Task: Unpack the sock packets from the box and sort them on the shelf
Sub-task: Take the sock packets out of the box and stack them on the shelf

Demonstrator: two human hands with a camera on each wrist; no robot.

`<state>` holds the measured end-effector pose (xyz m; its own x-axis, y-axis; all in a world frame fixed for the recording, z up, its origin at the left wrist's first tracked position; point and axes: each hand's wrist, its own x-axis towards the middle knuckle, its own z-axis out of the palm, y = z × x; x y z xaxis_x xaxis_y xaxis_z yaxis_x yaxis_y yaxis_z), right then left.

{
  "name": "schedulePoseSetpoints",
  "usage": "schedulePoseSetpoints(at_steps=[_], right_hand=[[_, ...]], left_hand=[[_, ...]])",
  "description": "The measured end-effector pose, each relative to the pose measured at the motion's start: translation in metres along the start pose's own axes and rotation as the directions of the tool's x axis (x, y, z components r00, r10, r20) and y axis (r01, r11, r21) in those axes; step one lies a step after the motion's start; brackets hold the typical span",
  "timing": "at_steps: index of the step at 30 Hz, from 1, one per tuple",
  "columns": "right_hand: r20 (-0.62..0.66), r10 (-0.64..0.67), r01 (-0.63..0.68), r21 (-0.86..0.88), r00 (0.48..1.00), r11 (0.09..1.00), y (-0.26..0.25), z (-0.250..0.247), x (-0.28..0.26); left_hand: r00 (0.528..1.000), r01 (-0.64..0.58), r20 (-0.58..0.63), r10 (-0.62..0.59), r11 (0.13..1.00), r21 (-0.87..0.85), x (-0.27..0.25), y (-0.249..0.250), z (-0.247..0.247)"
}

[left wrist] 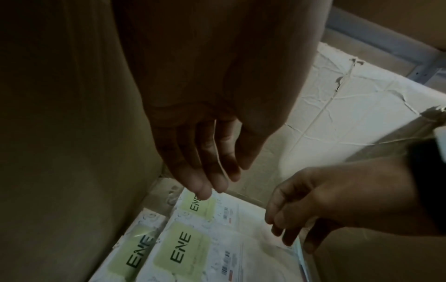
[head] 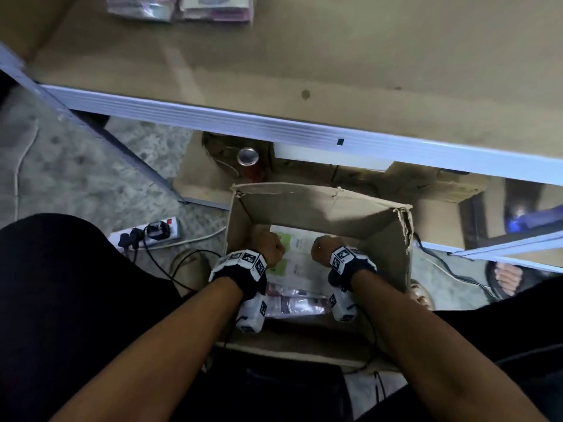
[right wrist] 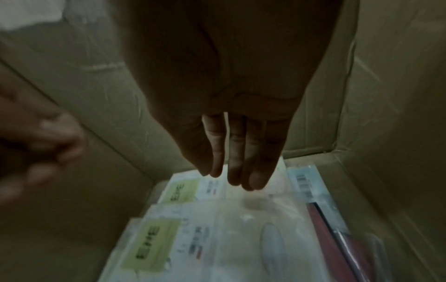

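An open cardboard box [head: 323, 205] stands on the floor below the shelf [head: 274, 71]. Clear sock packets with green labels [left wrist: 183, 246] [right wrist: 154, 244] lie flat on its bottom, and one with maroon trim [right wrist: 335, 242] lies at the right. Both hands reach down inside. My left hand [head: 268, 245] [left wrist: 210, 171] hangs with straight fingers just above the far-left packet. My right hand [head: 323, 248] [right wrist: 231, 167] hangs beside it, fingers straight and empty, above the white packets. Two packets [head: 179, 7] lie at the back of the shelf.
A power strip [head: 146, 234] with plugs and cables lies on the floor left of the box. A can [head: 248, 156] stands behind the box under the shelf's metal edge [head: 213, 120]. Sandalled feet [head: 505, 278] show at the right.
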<state>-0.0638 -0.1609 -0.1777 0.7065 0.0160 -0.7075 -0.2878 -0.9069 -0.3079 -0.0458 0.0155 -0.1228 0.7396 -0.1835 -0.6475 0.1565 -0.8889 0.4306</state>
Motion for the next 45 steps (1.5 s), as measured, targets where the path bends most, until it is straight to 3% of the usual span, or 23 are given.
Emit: schedulePoseSetpoints(at_steps=[11,19,27,31,45], right_hand=[[0.049,-0.081,0.092,-0.273,0.995,0.958,0.007,0.050,0.029],[0.051,-0.125,0.135,-0.337,0.991,0.932,0.013,0.057,0.023],[0.083,-0.142,0.162,-0.328,0.986,0.931,0.015,0.056,0.018],[0.104,-0.154,0.174,-0.226,0.983,0.958,0.020,0.055,0.014],[0.158,-0.074,0.103,-0.183,0.985,0.978,0.016,0.058,0.006]], left_hand=[[0.998,0.030,0.056,-0.041,0.983,0.182,0.001,-0.005,0.012],[0.999,-0.016,0.050,0.003,0.967,0.254,-0.004,0.004,0.009],[1.000,-0.010,0.027,0.003,0.964,0.266,-0.015,0.008,0.004],[0.999,-0.023,0.030,0.014,0.956,0.291,-0.020,0.009,0.002],[0.999,-0.004,0.042,-0.010,0.951,0.309,-0.020,0.014,0.004]])
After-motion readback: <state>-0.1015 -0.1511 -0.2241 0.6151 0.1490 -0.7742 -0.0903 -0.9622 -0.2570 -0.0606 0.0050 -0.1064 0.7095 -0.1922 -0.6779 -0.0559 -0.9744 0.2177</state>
